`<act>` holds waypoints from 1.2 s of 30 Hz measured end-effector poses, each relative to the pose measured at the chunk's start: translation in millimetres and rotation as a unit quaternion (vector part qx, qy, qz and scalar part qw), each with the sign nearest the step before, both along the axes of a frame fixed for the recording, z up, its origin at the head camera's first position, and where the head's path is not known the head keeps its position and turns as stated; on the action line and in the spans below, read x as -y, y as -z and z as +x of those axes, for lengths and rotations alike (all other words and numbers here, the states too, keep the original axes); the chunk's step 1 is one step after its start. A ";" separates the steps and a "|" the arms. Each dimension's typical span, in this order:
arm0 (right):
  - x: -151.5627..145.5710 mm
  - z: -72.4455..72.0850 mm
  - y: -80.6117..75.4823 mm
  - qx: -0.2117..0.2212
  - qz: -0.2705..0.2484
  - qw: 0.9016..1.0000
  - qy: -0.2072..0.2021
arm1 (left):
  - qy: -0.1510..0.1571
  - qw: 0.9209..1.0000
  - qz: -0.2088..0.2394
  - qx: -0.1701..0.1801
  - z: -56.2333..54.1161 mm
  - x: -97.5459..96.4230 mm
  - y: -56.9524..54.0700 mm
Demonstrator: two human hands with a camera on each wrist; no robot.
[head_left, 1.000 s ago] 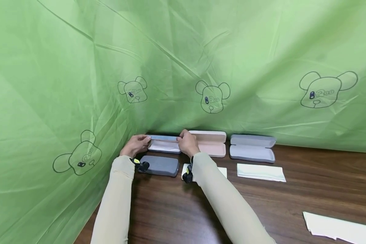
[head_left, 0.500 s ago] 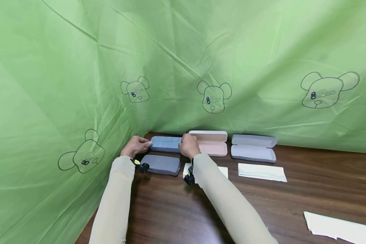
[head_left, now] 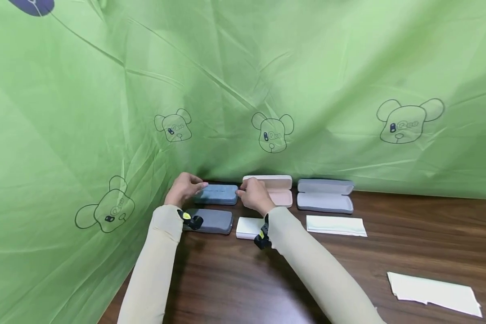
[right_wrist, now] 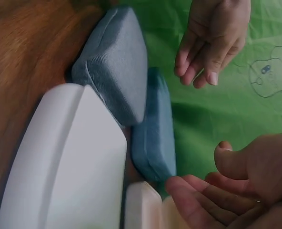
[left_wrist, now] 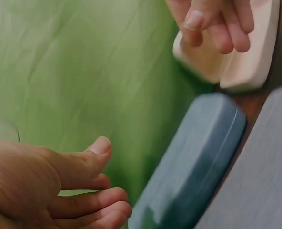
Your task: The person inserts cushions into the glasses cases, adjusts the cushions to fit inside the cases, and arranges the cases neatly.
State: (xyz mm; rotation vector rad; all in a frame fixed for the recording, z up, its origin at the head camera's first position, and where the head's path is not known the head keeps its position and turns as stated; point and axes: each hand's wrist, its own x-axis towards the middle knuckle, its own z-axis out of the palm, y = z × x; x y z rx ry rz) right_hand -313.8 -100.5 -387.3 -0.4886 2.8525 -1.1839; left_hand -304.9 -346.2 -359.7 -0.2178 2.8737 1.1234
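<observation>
A blue glasses case (head_left: 218, 194) lies closed at the back left, by the green curtain. My left hand (head_left: 185, 188) hovers over its left end, fingers relaxed and holding nothing. At its right end is my right hand (head_left: 255, 195), also holding nothing, with loosely bent fingers apart from the case in the right wrist view. Right behind that hand a pink-lined white glasses case (head_left: 281, 182) stands open, partly hidden. In front of the blue case lies a closed grey glasses case (head_left: 210, 220), and beside it a closed white case (head_left: 247, 227) partly under my right wrist.
To the right an open grey-blue glasses case (head_left: 325, 202) stands against the green curtain (head_left: 328, 148). Before it lies a folded white cloth (head_left: 336, 225). More folded white cloth (head_left: 434, 293) lies at the front right of the brown wooden table (head_left: 235, 279).
The blue case stood open with white lining a second ago; its lid came down under both hands. Since then both hands have let go and lifted slightly off it. The head view has shifted slightly.
</observation>
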 end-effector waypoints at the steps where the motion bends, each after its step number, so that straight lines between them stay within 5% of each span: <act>1: -5.2 1.0 -1.4 -0.005 0.001 1.000 -0.001 | 0.009 1.000 0.003 -0.001 0.4 -5.9 -2.3; 10: -60.6 11.6 -6.7 0.011 0.000 1.000 -0.003 | 0.089 0.990 0.112 0.016 9.0 -89.1 -6.4; 26: -181.0 34.8 4.8 0.015 0.014 1.000 0.014 | 0.201 0.978 0.054 -0.004 19.6 -194.8 6.7; 36: -237.8 50.8 11.7 0.017 0.031 0.997 0.063 | 0.250 0.965 0.085 -0.008 19.9 -243.9 20.7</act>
